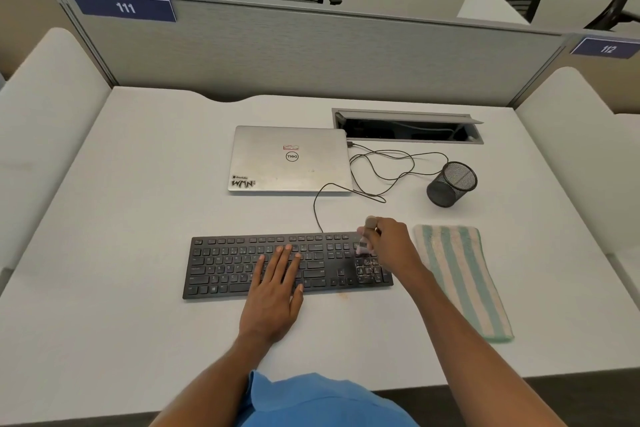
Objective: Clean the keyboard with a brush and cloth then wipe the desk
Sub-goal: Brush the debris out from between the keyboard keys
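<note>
Looking down from the head camera, we've got the long black full-size keyboard [287, 265] lying on the white counter [138, 218]. Its long axis runs left to right, roughly square to the near edge, with the function row on the far side. The left hand [273, 291] lies flat across the middle keys. Its fingers [282, 258] are straight, slightly spread and pointing away from the person, and the heel of the hand sits on the counter just in front.

Over at the right end, the right hand [391, 243] has its fingers curled round a small tan-handled brush [370, 224]. The butt of the handle sticks up and away above the knuckles. The bristle end points down at the number pad, though it's blurred. Pale specks show on those number keys.

Just right of the keyboard lies the folded green-and-cream striped cloth [462, 281], not touching it. Its long axis runs near to far, and the near end slants off to the right.

Further back, a closed silver laptop [289, 159] lies flat. A thin dark cable [381, 166] loops from its right side down to the keyboard's far edge. A black mesh pen cup [450, 185] sits to the right of the loops, with an open grey cable hatch [405, 126] behind.
</note>
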Available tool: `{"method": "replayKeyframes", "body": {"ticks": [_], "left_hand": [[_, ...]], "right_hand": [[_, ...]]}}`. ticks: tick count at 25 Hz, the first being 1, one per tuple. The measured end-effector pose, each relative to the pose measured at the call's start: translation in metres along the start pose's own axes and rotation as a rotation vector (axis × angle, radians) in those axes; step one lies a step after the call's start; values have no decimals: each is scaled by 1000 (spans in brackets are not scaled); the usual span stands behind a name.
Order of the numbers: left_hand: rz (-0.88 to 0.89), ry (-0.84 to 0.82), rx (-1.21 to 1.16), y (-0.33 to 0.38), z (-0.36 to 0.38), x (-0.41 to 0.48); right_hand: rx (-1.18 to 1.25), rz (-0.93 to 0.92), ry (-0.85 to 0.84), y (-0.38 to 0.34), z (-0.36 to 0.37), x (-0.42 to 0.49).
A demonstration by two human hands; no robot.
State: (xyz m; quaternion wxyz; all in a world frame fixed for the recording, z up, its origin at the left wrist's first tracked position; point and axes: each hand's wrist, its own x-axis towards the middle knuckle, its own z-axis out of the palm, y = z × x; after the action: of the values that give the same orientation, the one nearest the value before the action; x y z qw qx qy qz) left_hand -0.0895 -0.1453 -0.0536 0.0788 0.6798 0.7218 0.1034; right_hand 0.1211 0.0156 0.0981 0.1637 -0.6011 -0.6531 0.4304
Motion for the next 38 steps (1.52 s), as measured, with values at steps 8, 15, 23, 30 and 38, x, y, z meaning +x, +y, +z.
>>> {"method": "replayKeyframes", "body": {"ticks": [8, 15, 23, 30, 38], "left_hand": [[6, 5, 1, 0, 0, 0], [1, -4, 10, 0, 0, 0], [2, -5, 20, 0, 0, -1], [5, 19, -1, 1, -1, -1], [11, 35, -26, 0, -1, -1]], "right_hand": [[-123, -34, -8, 6, 5, -2], [-79, -46, -10, -1, 4, -4], [-37, -18, 105, 7, -11, -4], [-112, -60, 9, 11, 4, 1], [-119, -33, 101, 14, -2, 3]]}}
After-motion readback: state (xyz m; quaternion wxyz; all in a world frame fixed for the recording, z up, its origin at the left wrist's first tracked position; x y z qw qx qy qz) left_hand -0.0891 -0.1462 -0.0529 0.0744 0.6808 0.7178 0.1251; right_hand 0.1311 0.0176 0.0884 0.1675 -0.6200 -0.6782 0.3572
